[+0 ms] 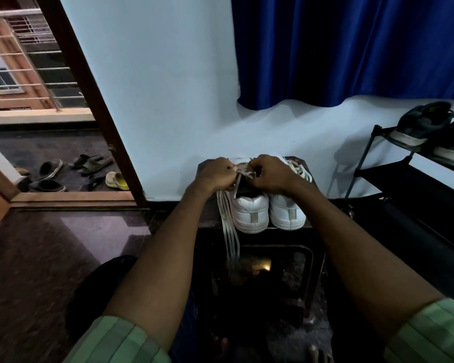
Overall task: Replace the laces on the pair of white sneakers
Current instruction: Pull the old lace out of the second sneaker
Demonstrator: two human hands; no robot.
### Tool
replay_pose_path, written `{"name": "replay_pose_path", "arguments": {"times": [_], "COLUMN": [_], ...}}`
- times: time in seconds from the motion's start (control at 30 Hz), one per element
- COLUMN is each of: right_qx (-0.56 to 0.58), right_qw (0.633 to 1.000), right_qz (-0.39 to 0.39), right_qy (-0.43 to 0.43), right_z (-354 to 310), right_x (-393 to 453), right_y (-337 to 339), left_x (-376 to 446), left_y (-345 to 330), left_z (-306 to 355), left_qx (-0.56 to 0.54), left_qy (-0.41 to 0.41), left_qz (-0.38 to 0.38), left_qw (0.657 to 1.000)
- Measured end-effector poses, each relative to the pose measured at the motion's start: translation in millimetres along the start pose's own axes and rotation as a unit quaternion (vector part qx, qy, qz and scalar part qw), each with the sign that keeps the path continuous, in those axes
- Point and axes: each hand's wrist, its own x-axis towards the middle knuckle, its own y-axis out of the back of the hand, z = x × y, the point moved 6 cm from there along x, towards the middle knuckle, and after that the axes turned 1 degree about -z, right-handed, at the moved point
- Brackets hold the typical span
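Two white sneakers stand side by side, heels toward me, on a small dark stool (262, 229). Over the left sneaker (249, 210) both hands work at the lacing. My left hand (215, 175) pinches the whitish lace (230, 231), whose long ends hang down past the stool's front edge. My right hand (271, 174) has its fingers curled round the lace near the tongue. The right sneaker (287, 212) stands laced, its laces showing past my right wrist. The eyelets under my hands are hidden.
A black shoe rack (393, 176) with dark shoes stands at the right. A blue curtain (351, 48) hangs on the wall behind. Left, an open doorway shows several sandals (89, 166) on the balcony floor. My knee (108, 284) is below left.
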Motion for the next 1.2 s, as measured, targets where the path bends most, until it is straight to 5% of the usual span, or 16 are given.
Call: {"name": "replay_pose_path", "arguments": {"times": [0.17, 0.37, 0.5, 0.63, 0.7, 0.8, 0.87, 0.97, 1.2], "right_qx": [0.317, 0.569, 0.665, 0.74, 0.732, 0.704, 0.669, 0.638, 0.646], "right_qw": [0.946, 0.805, 0.718, 0.632, 0.636, 0.662, 0.698, 0.733, 0.708], "right_qz": [0.022, 0.124, 0.157, 0.182, 0.195, 0.213, 0.213, 0.199, 0.251], "right_qy": [-0.057, -0.113, -0.13, -0.141, -0.145, -0.144, -0.14, -0.127, -0.134], "right_z": [-1.5, 7.4, 12.6, 17.3, 18.4, 17.8, 15.7, 9.2, 12.7], "right_x": [-6.7, -8.4, -8.2, -9.2, -11.1, -13.0, -13.2, -12.9, -18.0], "right_y": [11.9, 32.6, 32.6, 32.6, 35.2, 39.1, 40.3, 39.3, 44.6], "left_x": [-1.9, 2.7, -1.0, 3.0, 5.2, 7.2, 6.7, 4.8, 8.3], "left_y": [-4.1, 18.3, 16.1, 17.5, 18.5, 34.0, 32.9, 9.4, 17.3], "left_z": [-3.6, -2.9, -4.2, -4.7, -9.6, -14.8, -3.2, 7.2, -2.3], "left_qx": [-0.186, -0.521, -0.673, -0.715, -0.681, -0.421, -0.203, -0.042, -0.017], "left_qy": [0.078, 0.091, 0.079, 0.076, 0.089, 0.03, -0.077, -0.12, -0.116], "left_qz": [-0.036, 0.044, 0.021, 0.044, 0.078, 0.147, 0.13, 0.032, 0.088], "left_qw": [0.979, 0.848, 0.735, 0.694, 0.723, 0.895, 0.967, 0.991, 0.989]}}
